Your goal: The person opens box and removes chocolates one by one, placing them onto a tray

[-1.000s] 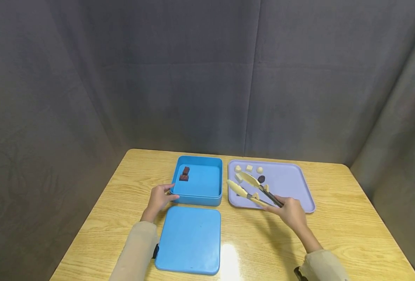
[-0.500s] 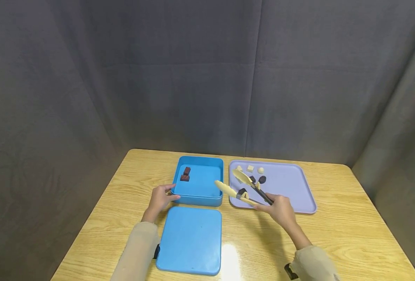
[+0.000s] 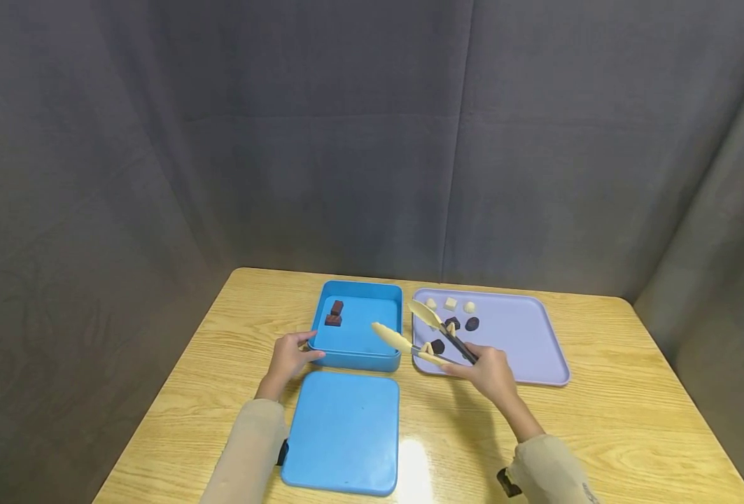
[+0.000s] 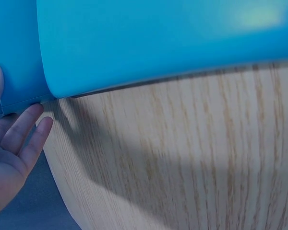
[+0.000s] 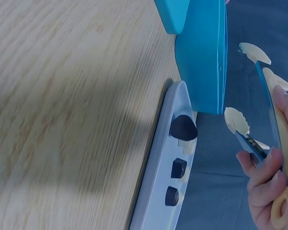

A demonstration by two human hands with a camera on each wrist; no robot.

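My right hand (image 3: 491,371) grips a pair of tongs (image 3: 456,344) with cream scalloped tips and dark arms. The tongs are spread, nothing between their tips; one tip overlaps the blue box in the head view, the other the tray's left edge. My left hand (image 3: 288,357) holds the near left corner of the open blue box (image 3: 355,360), thumb along the front wall and fingers at the side. Inside that box lie two brown chocolate-like blocks (image 3: 333,320). Dark pieces (image 3: 472,324) and pale pieces (image 3: 450,304) sit on the lilac tray (image 3: 523,343).
A flat blue lid (image 3: 341,434) lies in front of the box, close to my left sleeve. The tray stands just right of the box, a narrow gap between them. Behind the wooden table (image 3: 605,392) hangs a grey curtain (image 3: 372,140).
My right hand has carried the spread tongs leftward, from over the tray toward the box, uncovering dark pieces on the tray. The left hand stays at the box corner.
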